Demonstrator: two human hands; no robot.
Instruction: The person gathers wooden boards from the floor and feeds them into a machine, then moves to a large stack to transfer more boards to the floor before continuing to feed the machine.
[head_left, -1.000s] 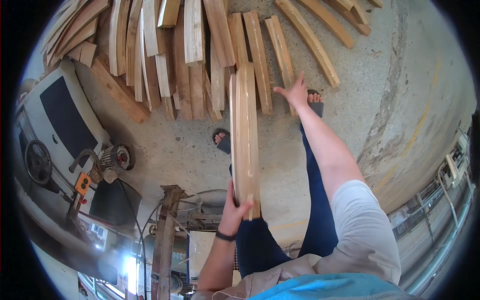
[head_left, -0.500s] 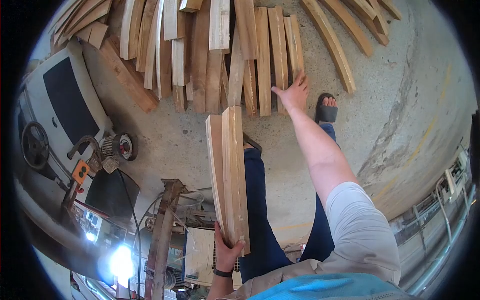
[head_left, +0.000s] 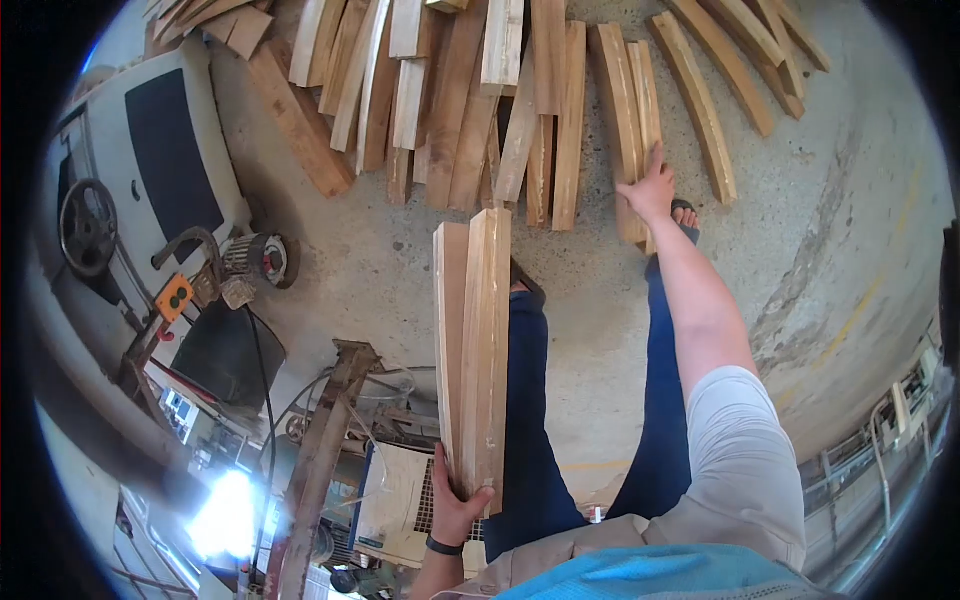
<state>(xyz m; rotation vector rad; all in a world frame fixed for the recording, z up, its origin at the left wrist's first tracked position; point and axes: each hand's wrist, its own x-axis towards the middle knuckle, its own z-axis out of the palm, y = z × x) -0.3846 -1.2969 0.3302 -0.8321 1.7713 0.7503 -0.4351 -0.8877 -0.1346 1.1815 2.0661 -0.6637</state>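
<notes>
My left hand is closed round the near end of several long wooden bars, which lie side by side and point away from me beside my left leg. Thumb and fingers press them from both sides. My right hand grips two slightly curved wooden bars at the right side of the pile, thumb on the left and fingers over the right one. Their near ends reach close to my right foot. Part of the right bar is hidden under the hand.
A pile of wooden bars covers the floor ahead, with more curved bars fanned out at the right. At the left stand a motor, a handwheel and an orange switch box. A rusty metal post rises near my left hand.
My right hand has closed on the two bars and drawn them towards me, widening the gap to the pile. My left hand keeps its hold. The view has shifted a little.
</notes>
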